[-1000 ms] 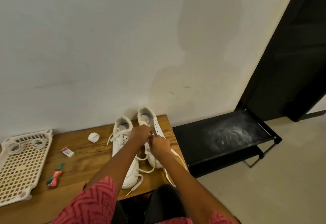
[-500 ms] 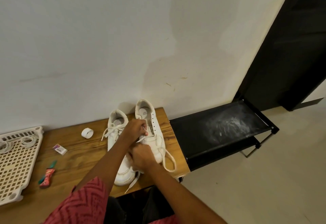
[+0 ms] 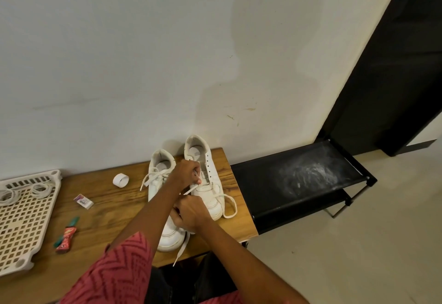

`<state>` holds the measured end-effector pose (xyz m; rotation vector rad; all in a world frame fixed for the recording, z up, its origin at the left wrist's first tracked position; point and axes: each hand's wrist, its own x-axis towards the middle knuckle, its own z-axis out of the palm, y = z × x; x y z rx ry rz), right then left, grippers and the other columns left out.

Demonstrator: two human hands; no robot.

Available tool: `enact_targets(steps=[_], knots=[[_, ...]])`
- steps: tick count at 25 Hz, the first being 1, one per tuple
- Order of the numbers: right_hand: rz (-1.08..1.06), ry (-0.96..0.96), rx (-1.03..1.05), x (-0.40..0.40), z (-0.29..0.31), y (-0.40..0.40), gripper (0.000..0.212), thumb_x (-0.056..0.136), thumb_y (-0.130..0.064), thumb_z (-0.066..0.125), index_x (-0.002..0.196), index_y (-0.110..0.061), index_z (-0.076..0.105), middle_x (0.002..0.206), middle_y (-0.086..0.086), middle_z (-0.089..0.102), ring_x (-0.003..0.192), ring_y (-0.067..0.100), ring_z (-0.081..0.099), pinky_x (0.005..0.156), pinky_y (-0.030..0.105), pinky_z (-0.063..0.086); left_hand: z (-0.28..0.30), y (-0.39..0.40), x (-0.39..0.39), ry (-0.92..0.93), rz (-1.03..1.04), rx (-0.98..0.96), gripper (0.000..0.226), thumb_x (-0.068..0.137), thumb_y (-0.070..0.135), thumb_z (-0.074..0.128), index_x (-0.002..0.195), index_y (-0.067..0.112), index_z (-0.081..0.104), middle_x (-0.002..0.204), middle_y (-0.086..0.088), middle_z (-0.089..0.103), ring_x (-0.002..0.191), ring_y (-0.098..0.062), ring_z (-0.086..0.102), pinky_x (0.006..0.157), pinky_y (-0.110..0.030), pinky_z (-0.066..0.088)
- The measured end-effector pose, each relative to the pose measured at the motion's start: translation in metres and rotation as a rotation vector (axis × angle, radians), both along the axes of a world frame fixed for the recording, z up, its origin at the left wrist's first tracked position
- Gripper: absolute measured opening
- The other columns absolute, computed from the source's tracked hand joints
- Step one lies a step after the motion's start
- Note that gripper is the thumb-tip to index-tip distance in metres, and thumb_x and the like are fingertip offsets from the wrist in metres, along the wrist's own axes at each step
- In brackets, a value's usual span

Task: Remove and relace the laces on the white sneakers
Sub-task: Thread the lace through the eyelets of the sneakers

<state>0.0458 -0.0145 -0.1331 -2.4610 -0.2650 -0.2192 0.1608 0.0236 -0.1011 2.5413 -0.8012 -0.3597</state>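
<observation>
While both forearms reach out over the wooden table (image 3: 114, 210), the two white sneakers stand side by side near its right end, heels toward the wall. The right sneaker (image 3: 207, 184) sits a little farther back than the left sneaker (image 3: 165, 198), whose middle is covered by the person's left forearm, so only its heel opening and toe cap show. The left hand (image 3: 187, 174) is curled over the right sneaker's eyelet rows, fingertips pinching a white lace (image 3: 227, 204); exactly which eyelet the lace enters is hidden under the knuckles. The right hand (image 3: 189, 212) is clenched just in front of that shoe's toe, gripping the same lace, which loops out to the right over the tabletop. Another flat lace end trails off the table's near edge beneath the wrist; which shoe it belongs to I cannot tell.

Farther left lie a small ring of white tape (image 3: 120, 180), a small white box (image 3: 83, 201) with unreadable print, and a red and green packet (image 3: 67, 236). A cream perforated plastic tray (image 3: 26, 222), cut off by the left edge, holds coiled white cords (image 3: 24, 191). Right of the table stands a low black rack (image 3: 299, 184) with a dusty, scuffed top. Red patterned sleeves (image 3: 119, 267) fill the bottom edge.
</observation>
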Motion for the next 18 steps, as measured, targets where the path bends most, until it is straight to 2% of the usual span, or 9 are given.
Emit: enact_targets(steps=[2, 4, 6, 8, 10, 12, 16, 18], knots=[[-0.049, 0.042, 0.022, -0.001, -0.007, -0.002, 0.034, 0.086, -0.025, 0.044, 0.077, 0.0, 0.064, 0.073, 0.019, 0.065, 0.061, 0.031, 0.057, 0.057, 0.028, 0.031, 0.004, 0.001, -0.001, 0.066, -0.044, 0.073, 0.025, 0.074, 0.008, 0.074, 0.097, 0.008, 0.065, 0.081, 0.0, 0.054, 0.079, -0.014, 0.052, 0.069, -0.023, 0.04], [-0.213, 0.061, 0.089, -0.001, -0.011, -0.012, 0.04, 0.084, -0.034, 0.04, 0.078, -0.005, 0.066, 0.074, 0.014, 0.067, 0.064, 0.024, 0.057, 0.059, 0.027, 0.034, 0.004, 0.002, 0.0, 0.081, -0.067, 0.145, 0.026, 0.082, 0.01, 0.067, 0.107, 0.013, 0.062, 0.09, -0.002, 0.054, 0.083, -0.018, 0.052, 0.072, -0.025, 0.042], [-0.377, 0.076, 0.118, 0.003, -0.012, -0.027, 0.046, 0.088, -0.044, 0.039, 0.071, -0.009, 0.063, 0.067, 0.008, 0.062, 0.06, 0.016, 0.052, 0.056, 0.028, 0.036, 0.002, 0.004, 0.001, 0.039, -0.069, 0.164, 0.023, 0.086, 0.009, 0.06, 0.108, 0.013, 0.063, 0.098, -0.008, 0.061, 0.087, -0.023, 0.056, 0.075, -0.027, 0.044], [-0.479, 0.131, 0.092, 0.009, -0.011, -0.041, 0.049, 0.094, -0.048, 0.04, 0.071, -0.01, 0.061, 0.065, 0.003, 0.056, 0.06, 0.013, 0.05, 0.059, 0.029, 0.041, 0.0, 0.003, 0.002, 0.035, -0.049, 0.139, 0.018, 0.085, 0.01, 0.06, 0.102, 0.011, 0.064, 0.094, -0.01, 0.063, 0.09, -0.026, 0.059, 0.074, -0.029, 0.043], [-0.517, 0.195, 0.07, 0.015, -0.012, -0.052, 0.039, 0.097, -0.041, 0.042, 0.083, -0.011, 0.064, 0.073, 0.002, 0.058, 0.067, 0.014, 0.054, 0.063, 0.028, 0.044, 0.0, 0.002, 0.0, 0.018, -0.046, 0.146, 0.02, 0.081, 0.017, 0.067, 0.1, 0.011, 0.063, 0.089, -0.003, 0.058, 0.087, -0.022, 0.056, 0.072, -0.026, 0.042], [-0.525, 0.215, 0.052, 0.018, -0.016, -0.057, 0.027, 0.095, -0.034, 0.047, 0.094, -0.012, 0.062, 0.084, 0.005, 0.063, 0.076, 0.017, 0.059, 0.067, 0.029, 0.048, 0.002, 0.002, -0.002, -0.006, -0.074, 0.179, 0.031, 0.075, 0.023, 0.075, 0.102, 0.011, 0.063, 0.091, -0.001, 0.06, 0.088, -0.019, 0.057, 0.072, -0.025, 0.041], [-0.521, 0.203, 0.068, 0.015, -0.017, -0.057, 0.02, 0.092, -0.029, 0.052, 0.102, -0.012, 0.057, 0.094, 0.004, 0.064, 0.079, 0.013, 0.054, 0.068, 0.026, 0.043, 0.001, -0.002, -0.006, -0.06, -0.089, 0.186, 0.034, 0.073, 0.012, 0.075, 0.105, 0.008, 0.066, 0.096, -0.008, 0.068, 0.088, -0.022, 0.063, 0.075, -0.029, 0.047], [-0.512, 0.19, 0.065, 0.016, -0.017, -0.056, 0.025, 0.092, -0.033, 0.054, 0.107, -0.014, 0.054, 0.098, 0.004, 0.064, 0.086, 0.015, 0.059, 0.073, 0.029, 0.047, 0.0, -0.004, -0.009, -0.096, -0.1, 0.198, 0.033, 0.078, 0.007, 0.071, 0.11, 0.007, 0.064, 0.099, -0.01, 0.068, 0.089, -0.022, 0.064, 0.079, -0.031, 0.051]])
